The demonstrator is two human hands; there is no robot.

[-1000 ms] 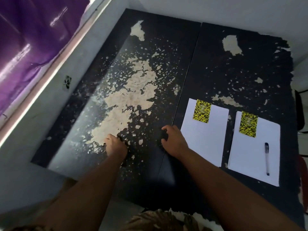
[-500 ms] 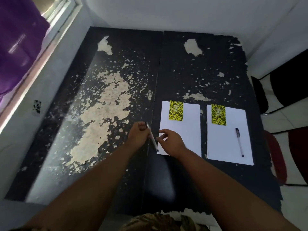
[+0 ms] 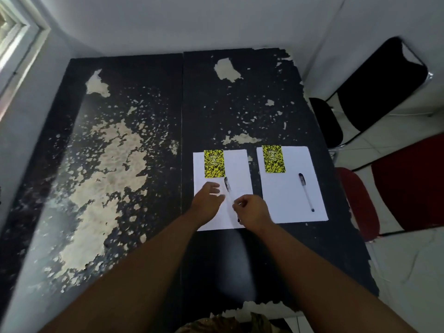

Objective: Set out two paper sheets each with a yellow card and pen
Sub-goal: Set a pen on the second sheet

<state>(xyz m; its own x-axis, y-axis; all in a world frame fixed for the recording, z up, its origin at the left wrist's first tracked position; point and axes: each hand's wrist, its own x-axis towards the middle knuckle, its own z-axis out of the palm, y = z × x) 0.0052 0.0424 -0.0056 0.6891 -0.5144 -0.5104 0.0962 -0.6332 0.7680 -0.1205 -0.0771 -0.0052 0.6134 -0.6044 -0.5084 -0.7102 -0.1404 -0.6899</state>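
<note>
Two white sheets lie side by side on the right half of the black, peeling table (image 3: 149, 97). The left sheet (image 3: 237, 164) carries a yellow card (image 3: 214, 163) at its top left corner. Over it a blurred pen (image 3: 227, 186) slants between my hands. My right hand (image 3: 252, 210) pinches its lower end; my left hand (image 3: 207, 200) is beside it with fingers apart. The right sheet (image 3: 293, 200) has a yellow card (image 3: 274, 159) at its top left and a pen (image 3: 306, 192) lying on it.
A black chair (image 3: 379, 92) and a red chair (image 3: 408, 188) stand close to the table's right edge. White walls close the far side and the left, where a window frame (image 3: 16, 42) shows. Worn pale patches cover the table's left half.
Both hands moved right from the table's middle seam onto the left sheet, bringing the pen along. It was in my left hand; now my right hand pinches it. The view swung right.
</note>
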